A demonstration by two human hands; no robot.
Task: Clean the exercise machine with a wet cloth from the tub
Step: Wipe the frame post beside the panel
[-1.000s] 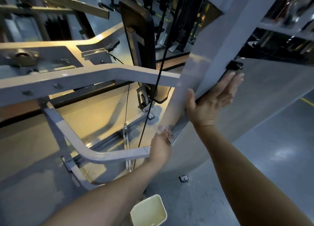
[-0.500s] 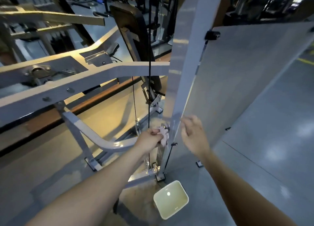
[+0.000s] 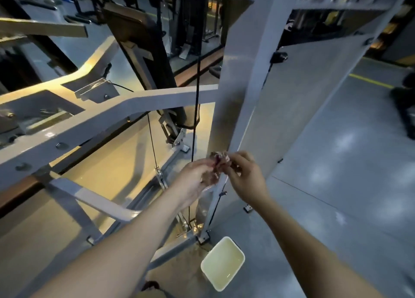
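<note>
From the head view, a small crumpled pinkish cloth (image 3: 219, 160) is bunched between both hands in front of the grey painted steel upright post (image 3: 242, 91) of the exercise machine. The left hand (image 3: 195, 181) has its fingers curled around the cloth's lower part; the right hand (image 3: 243, 174) pinches its upper edge. Below them, a cream rectangular plastic tub (image 3: 222, 263) of water stands on the grey floor (image 3: 336, 185), just beside the post's foot. Open floor spreads to the right.
</note>
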